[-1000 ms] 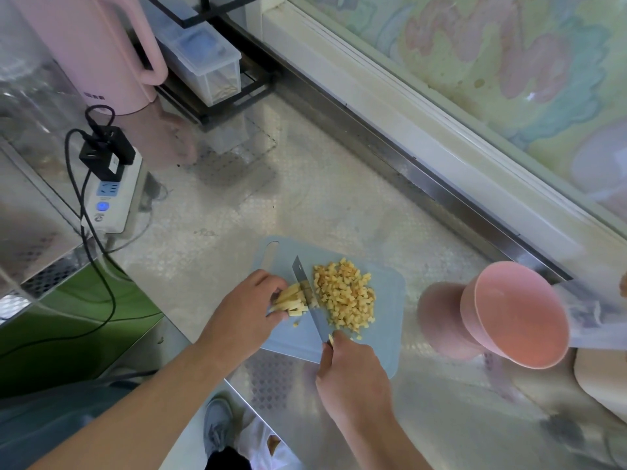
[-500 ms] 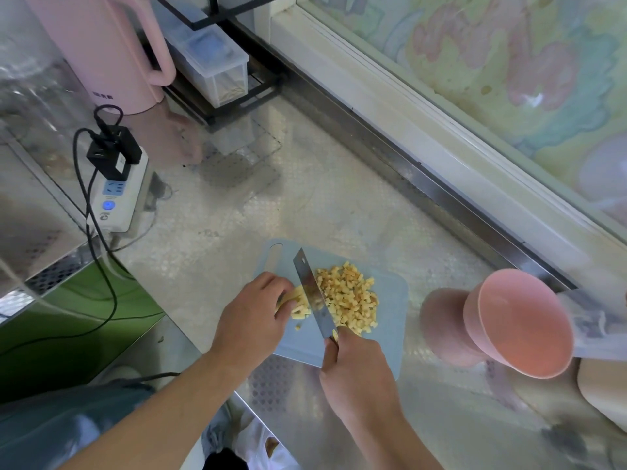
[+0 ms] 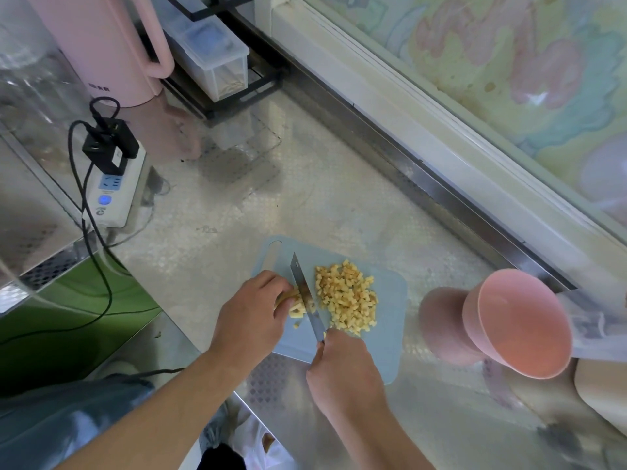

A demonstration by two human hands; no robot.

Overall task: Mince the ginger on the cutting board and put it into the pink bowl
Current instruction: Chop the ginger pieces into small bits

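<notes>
While the right hand [image 3: 342, 371] has its grip closed round a knife [image 3: 304, 296], the left hand [image 3: 252, 312] curls tight over the uncut ginger [image 3: 294, 299] on the board [image 3: 390, 337].

Blade down and touching the ginger, the knife separates the held piece from a heap of yellow dice [image 3: 347, 301] lying just to its right on the pale blue board. Near the board's right edge, on the steel table [image 3: 305, 201], a pink bowl [image 3: 522, 322] sits with no ginger in it. Well apart at far left, a power strip [image 3: 112, 195] lies below a pink kettle [image 3: 101, 45].
</notes>
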